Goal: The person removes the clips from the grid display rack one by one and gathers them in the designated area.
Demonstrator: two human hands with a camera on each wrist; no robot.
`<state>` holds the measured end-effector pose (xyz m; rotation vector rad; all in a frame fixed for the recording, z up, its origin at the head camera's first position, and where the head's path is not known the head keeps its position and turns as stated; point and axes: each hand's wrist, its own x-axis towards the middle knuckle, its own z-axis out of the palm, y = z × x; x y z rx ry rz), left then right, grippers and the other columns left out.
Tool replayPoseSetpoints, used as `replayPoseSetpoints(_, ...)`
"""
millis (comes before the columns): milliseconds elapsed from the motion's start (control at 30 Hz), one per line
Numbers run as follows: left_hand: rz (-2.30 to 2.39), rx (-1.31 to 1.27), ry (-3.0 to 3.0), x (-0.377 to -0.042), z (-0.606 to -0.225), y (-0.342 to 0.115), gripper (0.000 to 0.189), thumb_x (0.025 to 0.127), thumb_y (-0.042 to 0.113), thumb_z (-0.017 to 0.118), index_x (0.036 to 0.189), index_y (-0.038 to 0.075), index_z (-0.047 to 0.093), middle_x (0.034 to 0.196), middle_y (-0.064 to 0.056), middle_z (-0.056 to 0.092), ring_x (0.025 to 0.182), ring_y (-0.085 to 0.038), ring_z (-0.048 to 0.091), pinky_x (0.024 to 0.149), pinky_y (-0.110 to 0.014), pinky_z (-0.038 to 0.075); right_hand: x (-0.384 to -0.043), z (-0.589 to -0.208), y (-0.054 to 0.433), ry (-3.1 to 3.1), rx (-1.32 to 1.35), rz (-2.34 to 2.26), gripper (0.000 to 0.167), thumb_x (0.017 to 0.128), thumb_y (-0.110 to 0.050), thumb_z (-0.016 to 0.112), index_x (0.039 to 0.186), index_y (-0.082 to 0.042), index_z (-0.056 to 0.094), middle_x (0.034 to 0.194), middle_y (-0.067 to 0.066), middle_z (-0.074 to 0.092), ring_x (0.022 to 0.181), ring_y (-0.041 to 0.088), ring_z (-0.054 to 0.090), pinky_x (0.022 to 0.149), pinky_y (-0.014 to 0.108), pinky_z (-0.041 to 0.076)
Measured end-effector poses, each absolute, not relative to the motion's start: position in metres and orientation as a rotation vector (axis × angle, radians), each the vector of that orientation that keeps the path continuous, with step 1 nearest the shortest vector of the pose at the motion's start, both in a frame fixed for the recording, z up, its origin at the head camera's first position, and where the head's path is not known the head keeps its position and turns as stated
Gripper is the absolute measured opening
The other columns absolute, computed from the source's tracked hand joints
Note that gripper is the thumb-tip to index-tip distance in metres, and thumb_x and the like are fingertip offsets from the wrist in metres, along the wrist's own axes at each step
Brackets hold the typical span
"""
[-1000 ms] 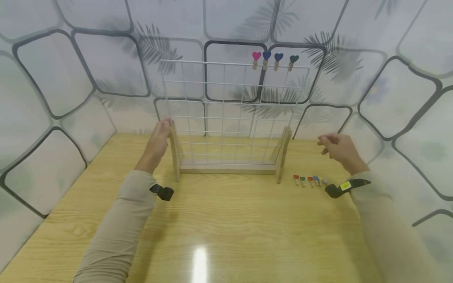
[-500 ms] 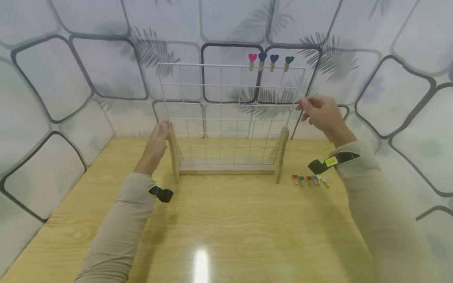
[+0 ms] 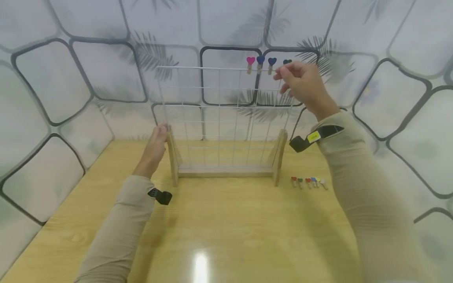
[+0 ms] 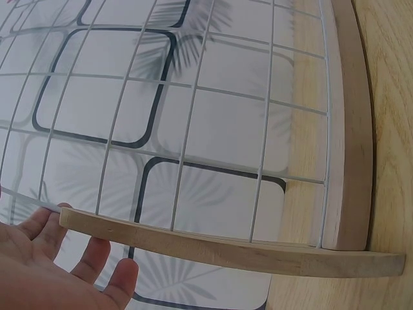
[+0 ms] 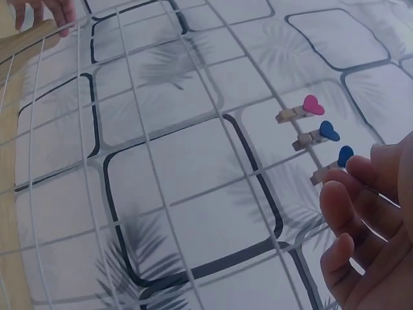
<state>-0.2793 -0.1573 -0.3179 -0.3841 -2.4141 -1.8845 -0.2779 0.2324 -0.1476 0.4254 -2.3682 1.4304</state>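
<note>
A white wire grid rack (image 3: 219,106) stands upright on the table in a wooden base. At its left side my left hand (image 3: 155,145) grips the wooden post (image 4: 193,248) near its top, fingers around the wire edge. My right hand (image 3: 302,84) is raised at the top right of the grid, fingers loosely bent. Its fingertips are right at a dark blue heart clothespin (image 5: 345,157) on the top wire, overlapping it in the right wrist view. A pink heart clothespin (image 3: 250,63) and another blue clothespin (image 3: 260,62) hang to its left. The hand partly hides a green clothespin (image 3: 287,61).
Several small heart clothespins (image 3: 308,182), red, green, blue, yellow and pale, lie on the wooden table (image 3: 219,220) right of the rack. A patterned wall (image 3: 106,67) stands close behind and along both sides.
My right hand has risen from above the loose clothespins, moving up and left to the top wire. The left hand has stayed on the rack's post. The view has shifted slightly.
</note>
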Motion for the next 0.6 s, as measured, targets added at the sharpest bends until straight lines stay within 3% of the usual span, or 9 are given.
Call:
replayPoseSetpoints(233, -1.877, -0.383, -2.425, -0.281, -0.316, -0.158, 0.067, 0.104, 0.051, 0.019, 0.157, 0.011, 0.007, 0.16, -0.011, 0.013, 0.143, -0.034, 0.015, 0.115, -0.055, 0.015, -0.284, -0.119, 0.208, -2.335, 0.465, 1.497, 0.022, 0.1, -0.022, 0.057, 0.11, -0.005, 0.066, 0.103, 0.005, 0.066, 0.072, 0.017, 0.061, 0.055, 0.021, 0.047)
replayPoseSetpoints(433, -1.891, -0.365, -2.426, -0.281, -0.315, -0.158, 0.068, 0.104, 0.052, 0.019, 0.156, 0.01, 0.007, 0.16, -0.012, 0.013, 0.143, -0.034, 0.015, 0.115, -0.054, 0.014, -0.292, -0.106, 0.182, -2.44, 0.452, 1.283, 0.029, 0.099, -0.022, 0.058, 0.122, -0.006, 0.064, 0.113, 0.006, 0.064, 0.073, 0.015, 0.061, 0.052, 0.021, 0.044)
replayPoseSetpoints(533, -1.895, -0.36, -2.428, -0.281, -0.315, -0.158, 0.068, 0.104, 0.051, 0.019, 0.156, 0.009, 0.007, 0.16, -0.013, 0.012, 0.143, -0.034, 0.015, 0.115, -0.054, 0.014, -0.295, -0.101, 0.171, -2.597, 0.426, 1.012, 0.037, 0.1, -0.029, 0.054, 0.133, -0.012, 0.059, 0.126, 0.005, 0.061, 0.079, 0.013, 0.065, 0.062, 0.022, 0.047)
replayPoseSetpoints(600, -1.898, -0.361, -2.431, -0.281, -0.315, -0.157, 0.068, 0.104, 0.051, 0.019, 0.156, 0.009, 0.007, 0.16, -0.012, 0.012, 0.143, -0.034, 0.016, 0.115, -0.053, 0.015, -0.296, -0.099, 0.166, -2.698, 0.418, 0.792, 0.041, 0.101, -0.031, 0.051, 0.138, -0.014, 0.055, 0.135, 0.005, 0.056, 0.084, 0.014, 0.066, 0.076, 0.025, 0.05)
